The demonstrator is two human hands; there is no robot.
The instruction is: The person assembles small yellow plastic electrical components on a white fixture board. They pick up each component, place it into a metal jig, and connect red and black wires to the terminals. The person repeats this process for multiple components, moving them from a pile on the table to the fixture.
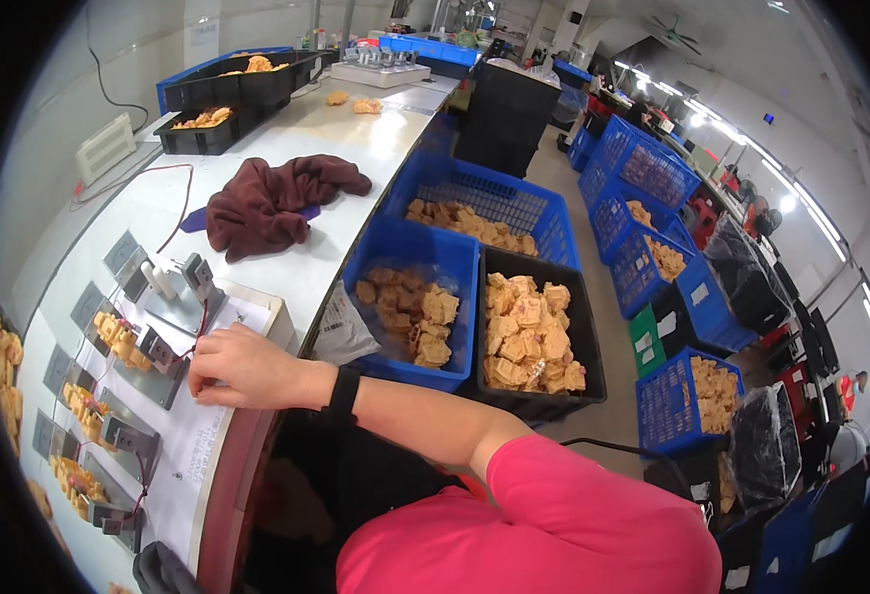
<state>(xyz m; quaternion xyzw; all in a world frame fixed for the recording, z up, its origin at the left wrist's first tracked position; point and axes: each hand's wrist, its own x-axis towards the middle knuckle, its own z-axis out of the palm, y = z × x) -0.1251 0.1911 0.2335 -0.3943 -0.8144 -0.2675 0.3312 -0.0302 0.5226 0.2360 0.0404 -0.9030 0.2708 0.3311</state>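
My right hand reaches over the white bench, a black band on its wrist. Its fingers are curled in toward the thumb at the edge of a metal test fixture. Whatever the fingertips hold, if anything, is hidden. Several such fixtures stand in a row, with small black blocks and thin red and black wires. Tan moulded parts sit in three of them. The nearest upper fixture shows white posts and no tan part. My left hand is out of view.
A crumpled maroon cloth lies on the bench beyond the fixtures. Black trays of tan parts stand farther back. Beside the bench are a blue bin and a black bin full of tan pieces. Stacked blue crates line the aisle.
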